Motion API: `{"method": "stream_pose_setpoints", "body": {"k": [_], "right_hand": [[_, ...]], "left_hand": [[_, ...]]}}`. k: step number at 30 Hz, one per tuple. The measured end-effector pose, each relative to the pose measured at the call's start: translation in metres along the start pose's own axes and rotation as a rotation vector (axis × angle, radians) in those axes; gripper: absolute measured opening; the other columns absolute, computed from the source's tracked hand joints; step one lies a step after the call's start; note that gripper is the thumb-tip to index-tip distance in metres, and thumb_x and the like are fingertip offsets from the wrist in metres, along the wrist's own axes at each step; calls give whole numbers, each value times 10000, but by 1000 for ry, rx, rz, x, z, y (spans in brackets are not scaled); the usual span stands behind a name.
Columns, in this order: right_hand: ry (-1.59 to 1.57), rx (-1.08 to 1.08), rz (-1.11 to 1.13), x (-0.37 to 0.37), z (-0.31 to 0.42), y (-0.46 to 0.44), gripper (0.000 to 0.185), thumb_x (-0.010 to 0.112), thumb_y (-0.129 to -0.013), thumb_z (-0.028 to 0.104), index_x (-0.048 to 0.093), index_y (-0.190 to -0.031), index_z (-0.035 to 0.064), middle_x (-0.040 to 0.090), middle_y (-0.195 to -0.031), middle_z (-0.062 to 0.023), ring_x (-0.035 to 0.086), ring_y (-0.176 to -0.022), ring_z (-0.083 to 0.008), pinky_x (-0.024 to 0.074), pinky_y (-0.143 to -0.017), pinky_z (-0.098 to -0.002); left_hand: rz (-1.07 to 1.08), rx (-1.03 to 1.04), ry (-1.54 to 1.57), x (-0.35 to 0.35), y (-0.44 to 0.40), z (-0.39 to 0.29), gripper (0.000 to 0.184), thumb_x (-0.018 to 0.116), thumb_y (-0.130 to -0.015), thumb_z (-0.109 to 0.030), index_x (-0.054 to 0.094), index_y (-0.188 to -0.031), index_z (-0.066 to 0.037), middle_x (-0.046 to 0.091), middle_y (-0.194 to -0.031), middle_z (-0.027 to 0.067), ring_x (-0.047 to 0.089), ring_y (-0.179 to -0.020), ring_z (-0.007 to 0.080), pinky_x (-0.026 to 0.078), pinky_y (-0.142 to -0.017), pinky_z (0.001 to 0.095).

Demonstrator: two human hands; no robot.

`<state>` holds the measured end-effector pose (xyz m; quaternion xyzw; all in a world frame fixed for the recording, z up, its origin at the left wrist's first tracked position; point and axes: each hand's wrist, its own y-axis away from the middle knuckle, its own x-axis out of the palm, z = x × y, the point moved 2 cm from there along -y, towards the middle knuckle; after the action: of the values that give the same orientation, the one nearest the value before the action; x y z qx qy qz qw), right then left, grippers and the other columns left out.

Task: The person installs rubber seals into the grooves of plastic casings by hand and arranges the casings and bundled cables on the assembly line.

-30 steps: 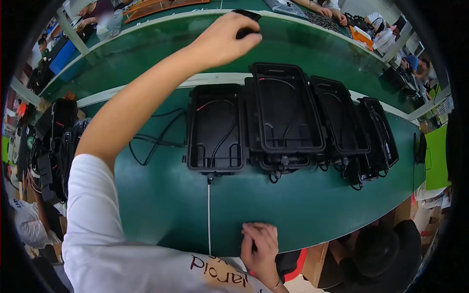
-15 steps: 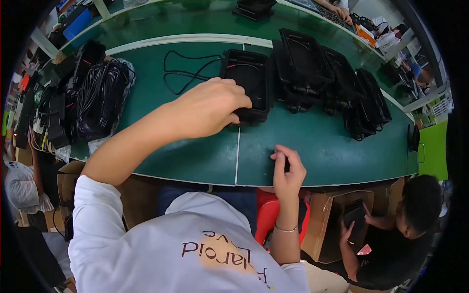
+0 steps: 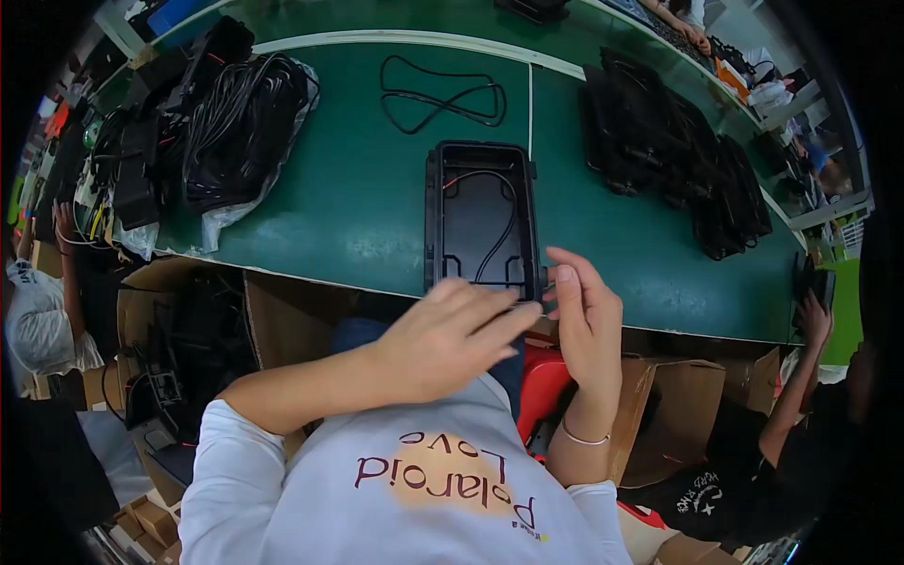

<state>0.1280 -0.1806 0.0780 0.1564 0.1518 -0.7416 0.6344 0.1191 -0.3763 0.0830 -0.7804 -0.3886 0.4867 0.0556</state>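
Black case (image 3: 476, 221) now at edge of table (image 3: 358, 240)

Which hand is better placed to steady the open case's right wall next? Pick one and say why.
Right, I'd judge: the right hand is by the near right corner of the open case, close to that wall. Most of the left hand lies farther left, by the near edge.

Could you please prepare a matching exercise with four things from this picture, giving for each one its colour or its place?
1. nearest open case
2. tabletop
3. bracelet
4. seat

A. around the right wrist
B. red
C. black, with a thin cable inside
D. green

Pairs: 1-C; 2-D; 3-A; 4-B
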Motion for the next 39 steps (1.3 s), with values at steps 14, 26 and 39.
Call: {"method": "stream_pose_setpoints", "body": {"k": [14, 26, 39], "right_hand": [[9, -347, 597, 48, 34, -138, 357, 578, -910, 41, 580, -1267, 26, 696, -1019, -211, 685, -942, -355, 534, -827, -378], [818, -906, 328, 127, 24, -224, 114, 653, -862, 89, 712, -960, 87, 664, -1075, -65, 578, -1084, -286, 472, -919, -421], [-498, -542, -15, -62, 150, -165, 248, 530, -1028, 171, 593, -1167, -25, 581, -883, -37, 459, -675, -87, 414, -669, -242]], "left_hand": [[-41, 36, -331, -19, 27, 41, 379, 686, -714, -104, 699, -1088, -44, 620, -912, 45, 571, -813, 229, 477, -719, 370], [-155, -40, -414, -7, 9, 50, 441, 616, -738, -119, 660, -1156, 14, 642, -973, 96, 548, -808, 236, 442, -682, 342], [219, 4, -48, -43, -3, 62, 384, 662, -704, 22, 730, -1055, -118, 666, -998, 39, 585, -1022, 278, 368, -1025, 466]]}}
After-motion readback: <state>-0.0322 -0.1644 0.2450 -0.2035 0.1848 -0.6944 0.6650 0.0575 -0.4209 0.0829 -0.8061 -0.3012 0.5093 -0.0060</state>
